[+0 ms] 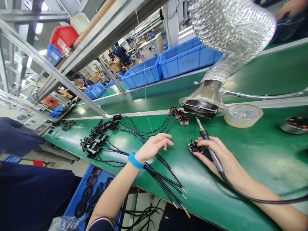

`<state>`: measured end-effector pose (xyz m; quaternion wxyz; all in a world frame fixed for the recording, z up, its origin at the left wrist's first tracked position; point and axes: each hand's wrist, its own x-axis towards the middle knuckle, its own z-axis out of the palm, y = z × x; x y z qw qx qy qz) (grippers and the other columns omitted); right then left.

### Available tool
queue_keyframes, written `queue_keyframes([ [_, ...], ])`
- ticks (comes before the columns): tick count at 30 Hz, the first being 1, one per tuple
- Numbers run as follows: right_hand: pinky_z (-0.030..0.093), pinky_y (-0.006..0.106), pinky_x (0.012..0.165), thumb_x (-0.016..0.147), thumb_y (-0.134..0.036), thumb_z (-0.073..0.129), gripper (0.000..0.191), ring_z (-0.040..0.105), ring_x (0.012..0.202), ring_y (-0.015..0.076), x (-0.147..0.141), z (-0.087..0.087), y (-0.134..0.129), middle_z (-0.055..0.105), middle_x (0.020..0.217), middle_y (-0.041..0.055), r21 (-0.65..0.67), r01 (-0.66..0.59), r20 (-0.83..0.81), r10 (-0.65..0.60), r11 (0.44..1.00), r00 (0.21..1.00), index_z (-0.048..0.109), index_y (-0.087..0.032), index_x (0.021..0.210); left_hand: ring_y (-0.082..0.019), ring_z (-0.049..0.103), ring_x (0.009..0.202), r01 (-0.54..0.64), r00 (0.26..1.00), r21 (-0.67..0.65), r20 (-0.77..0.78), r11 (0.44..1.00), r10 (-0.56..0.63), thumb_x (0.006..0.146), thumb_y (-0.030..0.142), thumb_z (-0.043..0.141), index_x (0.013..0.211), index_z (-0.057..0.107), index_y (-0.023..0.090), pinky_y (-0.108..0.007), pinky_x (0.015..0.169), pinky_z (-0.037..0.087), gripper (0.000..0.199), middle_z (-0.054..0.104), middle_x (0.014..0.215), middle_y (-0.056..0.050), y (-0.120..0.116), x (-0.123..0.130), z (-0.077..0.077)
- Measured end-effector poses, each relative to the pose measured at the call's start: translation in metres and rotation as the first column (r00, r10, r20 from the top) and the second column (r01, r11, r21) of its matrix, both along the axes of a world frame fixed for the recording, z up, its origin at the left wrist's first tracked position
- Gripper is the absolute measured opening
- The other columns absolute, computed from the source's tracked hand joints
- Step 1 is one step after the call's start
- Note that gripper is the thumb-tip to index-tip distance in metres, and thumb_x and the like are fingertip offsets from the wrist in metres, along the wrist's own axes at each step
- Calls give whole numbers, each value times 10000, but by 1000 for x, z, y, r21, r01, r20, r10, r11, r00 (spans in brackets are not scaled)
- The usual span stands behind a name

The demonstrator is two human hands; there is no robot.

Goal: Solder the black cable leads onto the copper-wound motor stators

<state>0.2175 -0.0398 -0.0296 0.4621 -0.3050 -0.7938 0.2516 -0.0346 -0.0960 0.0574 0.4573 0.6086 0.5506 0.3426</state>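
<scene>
Two bare hands are reaching over the green tabletop [271, 166] in front of you. Your right hand [220, 157] is wrapping loosely around a soldering iron [214, 158], whose tip is pointing up and away from you, while the thumb and fingertips of that same hand are pinching a small ring-shaped coil part [196, 148] at the tabletop, just left of the iron. Your left hand [157, 143], wearing a blue band [136, 160] around its wrist, is relaxing with its fingers loosely spread and pointing right. It is hovering over or brushing a run of black cables [163, 177]; which of these, you cannot tell. Their stripped, coloured ends are fanning out near the tabletop's front edge, and a heap of black connectors [95, 141] is lying to the left. Three more coil parts [184, 121] are sitting together beyond your hands, just left of the fume hood [204, 96], which is hanging from a silver duct [231, 29]. A pale round dish [244, 117] is resting beside the hood, and two blue bins [192, 61] are standing farther back.
</scene>
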Motion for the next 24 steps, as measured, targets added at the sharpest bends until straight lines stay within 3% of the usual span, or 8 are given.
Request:
queue_keyframes([
  [2,501,396,943,923,-326,620,250,613,1036,238,2,1,-1,553,1135,79,26,-14,34,13,1000,999,550,-244,1149,-129,586,791,66,959,95,-280,993,-37,1001,362,397,982,715,156,-268,802,461,379,662,1050,-93,-19,-4,-2],
  [5,499,383,938,929,-323,616,247,604,1046,235,3,4,-1,541,1148,83,47,-2,48,-1,999,999,543,-237,1148,-157,606,834,274,769,105,-621,956,-152,998,394,429,1026,713,200,-265,802,438,345,664,915,-58,-35,-4,-6],
  [7,498,378,934,931,-323,614,246,598,1053,236,3,6,-2,532,1157,88,57,0,54,-3,998,999,541,-233,1148,-162,607,855,398,679,77,-695,914,-237,955,414,530,1008,717,201,-257,783,437,288,651,988,-62,-38,-6,-9],
  [10,499,373,927,942,-315,599,229,593,1059,237,2,10,-3,521,1156,92,68,-1,75,-4,998,997,537,-233,1147,-165,594,923,497,651,61,-686,866,-326,915,359,610,942,706,191,-250,812,435,195,636,1026,-64,-35,-12,-12],
  [13,498,379,933,948,-303,590,216,592,1055,236,0,14,-4,513,1150,90,62,6,90,-12,998,996,531,-241,1146,-169,578,930,513,673,47,-642,857,-368,907,329,626,888,682,188,-255,816,429,153,640,945,-55,-31,-16,-12],
  [15,499,381,936,949,-295,586,210,591,1053,235,-2,15,-4,508,1148,87,49,13,91,-17,999,996,524,-245,1143,-162,578,875,480,745,66,-558,875,-366,903,337,631,871,679,180,-250,790,431,167,643,884,-47,-25,-15,-10],
  [19,492,380,944,958,-271,559,184,571,1074,233,-6,20,-5,497,1143,83,15,-9,116,7,1000,993,507,-244,1132,-131,556,748,283,923,219,-328,934,-203,922,341,589,945,704,161,-233,680,416,214,663,892,-53,-5,-1,0],
  [24,481,374,957,966,-223,520,188,561,1064,219,-7,29,-8,478,1143,78,-20,-41,142,43,999,989,489,-249,1149,-139,562,757,149,981,365,-174,919,-90,897,342,609,940,730,146,-241,680,417,234,676,881,-64,24,21,6],
])
